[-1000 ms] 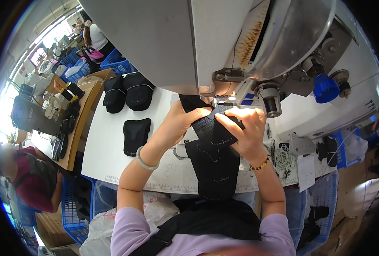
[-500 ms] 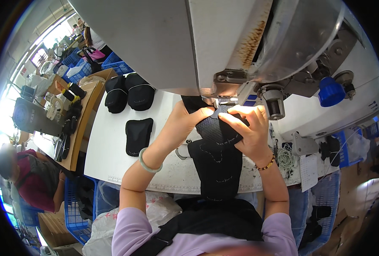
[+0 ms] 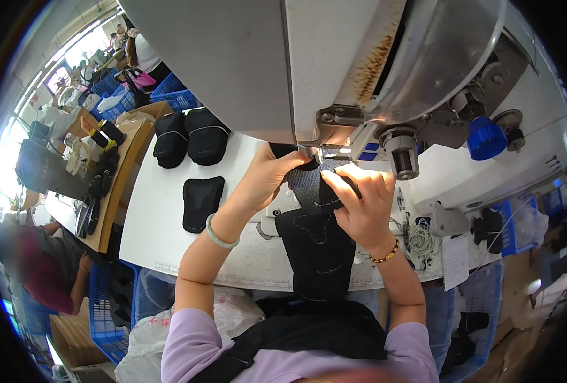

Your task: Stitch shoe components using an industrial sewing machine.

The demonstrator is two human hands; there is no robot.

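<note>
At the needle area of a white sewing machine (image 3: 341, 124), I have a black fabric piece (image 3: 306, 185) with a grey mesh-textured face. My left hand (image 3: 267, 179) pinches its far left edge between thumb and fingers, close to the presser foot. My right hand (image 3: 367, 207) grips the right side, index finger bent over the fabric and thumb lower down. Nearer to me, a black shaped panel (image 3: 318, 255) with white stitch marks hangs over the table's front edge. Whether it is joined to the mesh piece I cannot tell. The needle tip is hidden.
On the white table (image 3: 149, 223) at left lie two rounded black padded pieces (image 3: 208, 143) and a flat black panel (image 3: 203, 203). Tangled white cord (image 3: 422, 237) and a paper sheet (image 3: 455, 262) are at right. Blue baskets (image 3: 114, 313) stand below; a person (image 3: 47, 268) sits at far left.
The view has shifted slightly. My left thumb has drawn back into a pinch at the fabric's edge, and more of the grey mesh shows between my hands. The right hand still holds its side.
</note>
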